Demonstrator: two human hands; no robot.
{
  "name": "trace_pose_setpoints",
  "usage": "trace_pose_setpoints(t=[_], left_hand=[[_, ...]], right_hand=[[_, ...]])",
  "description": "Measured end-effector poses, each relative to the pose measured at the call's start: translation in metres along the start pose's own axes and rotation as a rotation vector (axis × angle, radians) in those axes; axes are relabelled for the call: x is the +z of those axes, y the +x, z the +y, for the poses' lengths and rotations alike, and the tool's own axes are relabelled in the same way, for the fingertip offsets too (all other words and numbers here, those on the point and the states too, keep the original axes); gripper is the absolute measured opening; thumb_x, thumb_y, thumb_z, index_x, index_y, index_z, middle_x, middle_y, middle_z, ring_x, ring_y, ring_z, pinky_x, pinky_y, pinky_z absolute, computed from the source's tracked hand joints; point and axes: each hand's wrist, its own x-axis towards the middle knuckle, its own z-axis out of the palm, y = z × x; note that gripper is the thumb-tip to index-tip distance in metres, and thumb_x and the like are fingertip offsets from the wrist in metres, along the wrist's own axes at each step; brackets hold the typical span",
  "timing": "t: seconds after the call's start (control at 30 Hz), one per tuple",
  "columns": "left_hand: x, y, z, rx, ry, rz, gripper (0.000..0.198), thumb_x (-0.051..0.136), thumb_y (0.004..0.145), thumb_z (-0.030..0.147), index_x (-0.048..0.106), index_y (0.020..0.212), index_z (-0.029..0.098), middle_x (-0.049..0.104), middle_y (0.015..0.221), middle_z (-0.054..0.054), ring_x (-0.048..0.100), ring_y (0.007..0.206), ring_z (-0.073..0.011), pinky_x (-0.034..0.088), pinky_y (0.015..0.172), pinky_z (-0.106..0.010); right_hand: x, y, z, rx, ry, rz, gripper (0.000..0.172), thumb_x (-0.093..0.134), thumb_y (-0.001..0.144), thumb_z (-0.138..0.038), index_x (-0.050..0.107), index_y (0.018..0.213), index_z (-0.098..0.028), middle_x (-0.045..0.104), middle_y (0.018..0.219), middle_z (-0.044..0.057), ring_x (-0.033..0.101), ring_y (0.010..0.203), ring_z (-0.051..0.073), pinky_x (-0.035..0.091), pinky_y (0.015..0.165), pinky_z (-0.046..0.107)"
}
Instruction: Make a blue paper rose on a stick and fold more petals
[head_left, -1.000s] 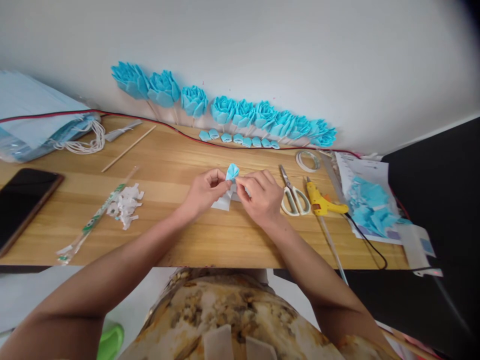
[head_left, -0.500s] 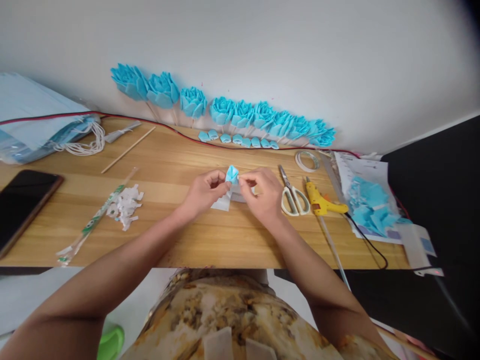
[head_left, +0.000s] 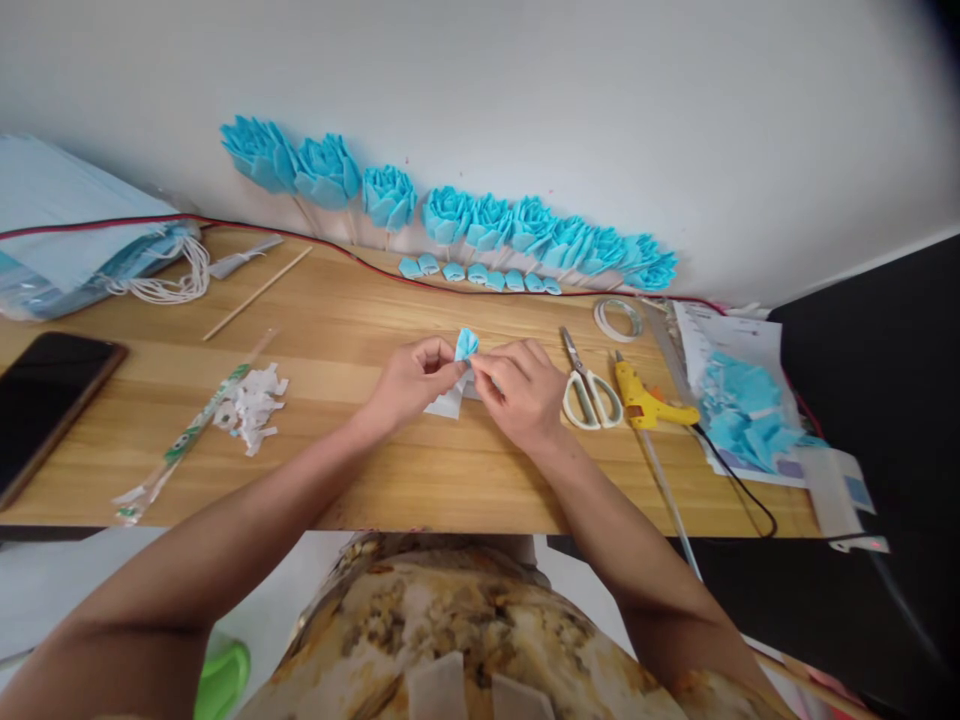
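Note:
Between my two hands, over the middle of the table, is a small folded light-blue petal piece. My left hand pinches it from the left side with thumb and fingertips. From the right, the fingertips of my right hand press together at the lower edge of the same piece. Under the hands lies a whitish flat piece, partly hidden by them. To the right of my right hand rest scissors with pale handles, tips pointing away from me.
Blue flowers on sticks lean along the wall, with small folded blue pieces before them. At right are a yellow glue gun, a tape roll and blue petals. At left lie a phone, white scraps and a stick.
My right fingertips have moved slightly left and down onto the lower edge of the petal piece, which now looks more tilted. My left hand keeps its pinch. The view has shifted slightly.

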Motion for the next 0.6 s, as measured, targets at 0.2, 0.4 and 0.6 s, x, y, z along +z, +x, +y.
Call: trace_pose_setpoints(t=[0.2,0.4,0.6], left_hand=[[-0.002,0.002,0.000,0.011,-0.013,-0.004,0.019,0.068,0.070,0.033,0.057,0.066,0.018,0.048,0.054,0.005,0.039,0.048,-0.0061,0.030,0.048,-0.022],[-0.005,0.003,0.000,-0.010,-0.043,0.037,0.020,0.070,0.069,0.034,0.058,0.068,0.018,0.051,0.054,0.005,0.041,0.047,-0.0060,0.032,0.048,-0.021],[-0.003,0.002,0.001,-0.049,0.005,-0.026,0.022,0.069,0.070,0.037,0.059,0.069,0.017,0.052,0.055,0.005,0.042,0.048,-0.0061,0.035,0.048,-0.021]], right_hand=[[-0.004,0.002,-0.002,0.047,0.164,-0.097,0.019,0.058,0.092,-0.014,0.074,0.097,-0.023,0.074,0.082,0.003,0.062,0.076,0.018,0.050,0.067,0.031],[-0.015,0.008,0.003,0.251,0.491,-0.203,0.027,0.052,0.095,-0.024,0.075,0.109,-0.023,0.068,0.082,0.003,0.062,0.077,0.018,0.051,0.073,0.035],[-0.010,0.002,0.012,0.618,0.824,-0.207,0.035,0.057,0.093,-0.029,0.065,0.127,-0.024,0.071,0.105,0.005,0.066,0.086,0.016,0.055,0.075,0.031]])
